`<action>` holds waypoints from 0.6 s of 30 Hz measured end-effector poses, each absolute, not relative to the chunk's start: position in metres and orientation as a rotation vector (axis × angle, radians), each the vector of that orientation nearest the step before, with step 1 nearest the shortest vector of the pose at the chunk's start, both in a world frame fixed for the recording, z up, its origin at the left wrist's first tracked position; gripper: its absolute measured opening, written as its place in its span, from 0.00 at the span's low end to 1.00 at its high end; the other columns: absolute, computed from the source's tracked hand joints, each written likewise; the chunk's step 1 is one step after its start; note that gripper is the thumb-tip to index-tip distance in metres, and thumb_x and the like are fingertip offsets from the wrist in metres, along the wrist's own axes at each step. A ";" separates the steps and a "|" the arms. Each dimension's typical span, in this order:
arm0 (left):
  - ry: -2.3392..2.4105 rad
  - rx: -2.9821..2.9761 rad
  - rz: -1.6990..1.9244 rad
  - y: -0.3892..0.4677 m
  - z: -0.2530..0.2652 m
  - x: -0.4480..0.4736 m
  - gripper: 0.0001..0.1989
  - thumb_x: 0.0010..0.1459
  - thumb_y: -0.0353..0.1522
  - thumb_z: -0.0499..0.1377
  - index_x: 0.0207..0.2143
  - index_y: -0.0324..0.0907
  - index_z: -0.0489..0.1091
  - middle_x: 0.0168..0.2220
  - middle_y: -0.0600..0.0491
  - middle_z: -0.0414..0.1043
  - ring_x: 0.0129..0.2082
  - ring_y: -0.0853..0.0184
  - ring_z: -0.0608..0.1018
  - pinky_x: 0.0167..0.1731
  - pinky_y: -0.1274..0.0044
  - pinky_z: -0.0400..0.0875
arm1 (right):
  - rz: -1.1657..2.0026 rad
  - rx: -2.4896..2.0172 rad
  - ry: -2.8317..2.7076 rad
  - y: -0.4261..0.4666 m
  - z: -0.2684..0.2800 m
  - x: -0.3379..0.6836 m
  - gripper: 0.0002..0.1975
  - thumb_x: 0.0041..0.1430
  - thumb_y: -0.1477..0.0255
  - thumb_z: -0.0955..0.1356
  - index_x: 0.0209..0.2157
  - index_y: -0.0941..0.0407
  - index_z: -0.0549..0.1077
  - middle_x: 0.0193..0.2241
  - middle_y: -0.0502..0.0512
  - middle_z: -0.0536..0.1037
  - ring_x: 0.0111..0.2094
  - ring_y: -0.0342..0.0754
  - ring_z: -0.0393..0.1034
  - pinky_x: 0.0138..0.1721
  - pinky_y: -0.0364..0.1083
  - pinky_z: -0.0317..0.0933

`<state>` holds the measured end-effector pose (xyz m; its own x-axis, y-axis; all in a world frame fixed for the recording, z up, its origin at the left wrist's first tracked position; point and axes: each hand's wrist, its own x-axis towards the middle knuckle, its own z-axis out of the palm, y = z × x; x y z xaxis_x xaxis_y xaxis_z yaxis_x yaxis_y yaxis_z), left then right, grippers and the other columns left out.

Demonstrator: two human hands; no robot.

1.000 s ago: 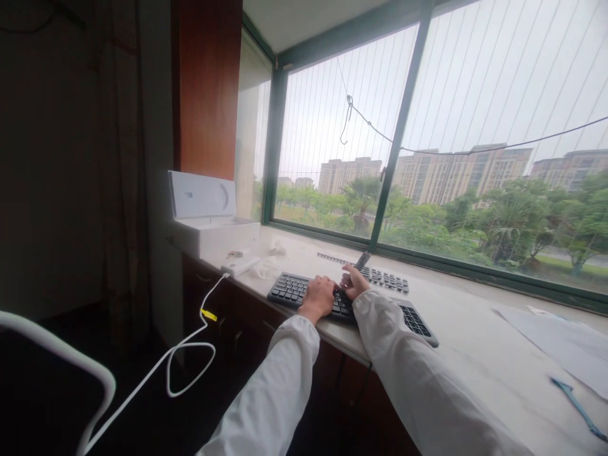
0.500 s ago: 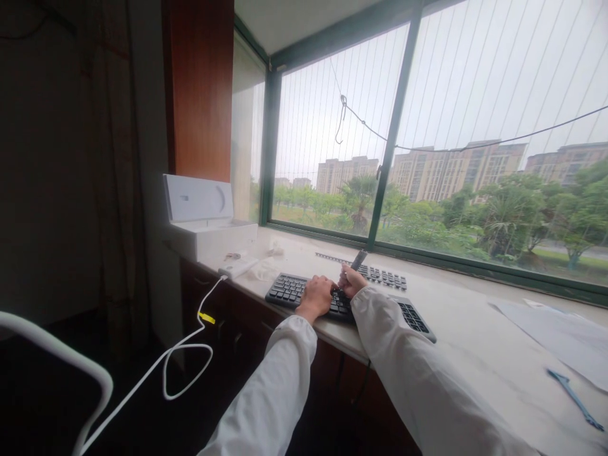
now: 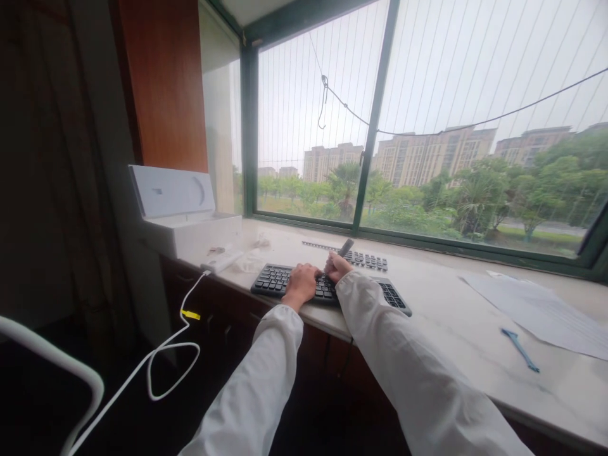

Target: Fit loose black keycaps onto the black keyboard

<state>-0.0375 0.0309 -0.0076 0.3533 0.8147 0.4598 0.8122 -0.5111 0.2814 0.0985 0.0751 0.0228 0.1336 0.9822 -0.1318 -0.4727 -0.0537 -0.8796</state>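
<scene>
A black keyboard (image 3: 270, 280) lies along the front edge of the counter. Several of its keys are off at the right end, where a bare grid shows. My left hand (image 3: 303, 283) is on its middle, fingers bent and close together at the keys. What they pinch, if anything, is hidden. Beside it, my right hand (image 3: 337, 267) is closed around a dark flat-handled tool (image 3: 346, 247), tilted with the handle up and its lower end down at the keys. Its working tip cannot be made out. Behind the keyboard, loose black keycaps (image 3: 369, 260) sit in rows.
An open white box (image 3: 194, 235) stands at the left, with a white power strip (image 3: 221, 261) and its cable (image 3: 164, 345) hanging off the edge. Crumpled clear plastic (image 3: 251, 259) lies nearby. On the right are paper sheets (image 3: 541, 313) and a blue strip-like tool (image 3: 521, 350).
The whole view has shifted, so everything sits further left and a little higher. Both hands keep nearly the same place on the keyboard, the right one still holding the dark tool.
</scene>
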 end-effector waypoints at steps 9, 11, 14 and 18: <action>1.552 2.590 0.871 0.035 -0.010 -0.036 0.19 0.66 0.30 0.47 0.46 0.50 0.77 0.46 0.50 0.74 0.46 0.61 0.70 0.48 0.72 0.64 | 1.290 -0.995 -0.685 0.079 0.019 0.090 0.21 0.69 0.69 0.60 0.22 0.52 0.49 0.09 0.39 0.48 0.10 0.36 0.39 0.11 0.39 0.38; 1.549 2.587 0.861 0.035 -0.009 -0.036 0.19 0.66 0.31 0.47 0.46 0.50 0.77 0.47 0.50 0.74 0.47 0.61 0.70 0.48 0.72 0.64 | 1.260 -0.994 -0.696 0.079 0.018 0.089 0.21 0.69 0.68 0.59 0.22 0.52 0.49 0.09 0.39 0.48 0.10 0.36 0.39 0.12 0.39 0.39; 1.544 2.586 0.858 0.034 -0.007 -0.036 0.19 0.67 0.32 0.47 0.47 0.51 0.76 0.47 0.51 0.74 0.47 0.61 0.70 0.49 0.72 0.64 | 1.224 -0.995 -0.733 0.079 0.017 0.089 0.21 0.70 0.69 0.58 0.21 0.52 0.48 0.10 0.39 0.47 0.11 0.36 0.38 0.12 0.39 0.39; 1.573 2.540 0.852 0.036 -0.006 -0.036 0.18 0.67 0.35 0.47 0.46 0.49 0.77 0.47 0.49 0.75 0.47 0.60 0.72 0.48 0.72 0.65 | 1.159 -0.991 -0.853 0.077 0.015 0.087 0.21 0.67 0.69 0.61 0.20 0.52 0.49 0.10 0.39 0.47 0.11 0.37 0.39 0.12 0.40 0.39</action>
<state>-0.0361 0.0362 -0.0065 0.3375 0.8371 0.4305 0.8180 -0.4871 0.3059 0.0867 0.0767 0.0153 0.2030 0.9784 0.0383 -0.3278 0.1048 -0.9389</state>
